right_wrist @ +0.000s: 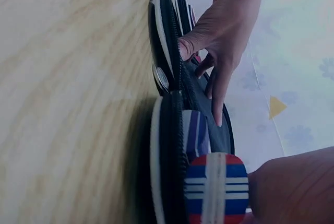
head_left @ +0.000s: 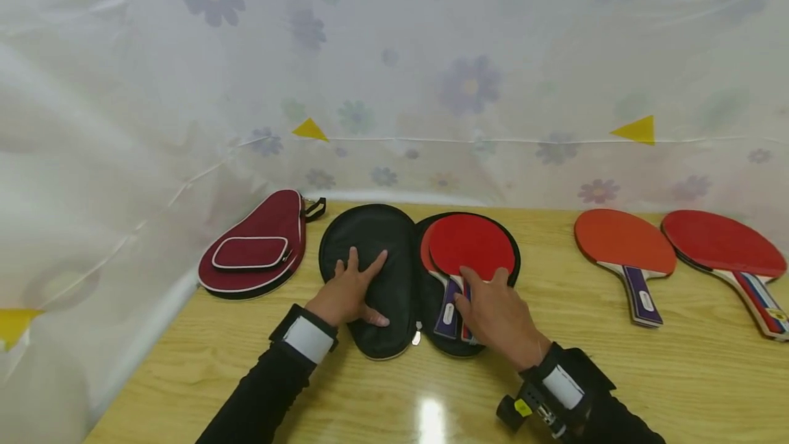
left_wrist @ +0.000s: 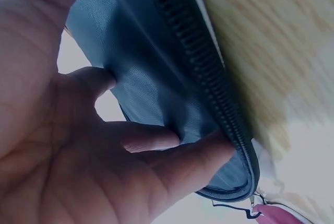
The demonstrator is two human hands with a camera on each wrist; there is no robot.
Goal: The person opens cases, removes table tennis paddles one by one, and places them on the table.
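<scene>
A black zippered paddle case [head_left: 370, 231] lies unfolded on the table. My left hand [head_left: 345, 293] rests on its left half with fingers spread; in the left wrist view those fingertips touch the dark fabric beside the zipper. On the right half lie two overlapping table tennis paddles. The upper red paddle [head_left: 471, 245] has a striped handle [right_wrist: 216, 187], which my right hand [head_left: 496, 317] grips between thumb and fingers, partly hiding it. Beneath and to its left is an orange-red paddle with a purple handle [head_left: 446, 317]. A zipper pull [head_left: 417, 334] hangs between the halves.
A maroon paddle case [head_left: 253, 225] with white piping lies at the left. Toward the right are an orange paddle [head_left: 625, 238] with a purple handle and a red paddle [head_left: 721, 242] with a striped handle. A flowered sheet [head_left: 394, 88] hangs behind the wooden table [head_left: 370, 403].
</scene>
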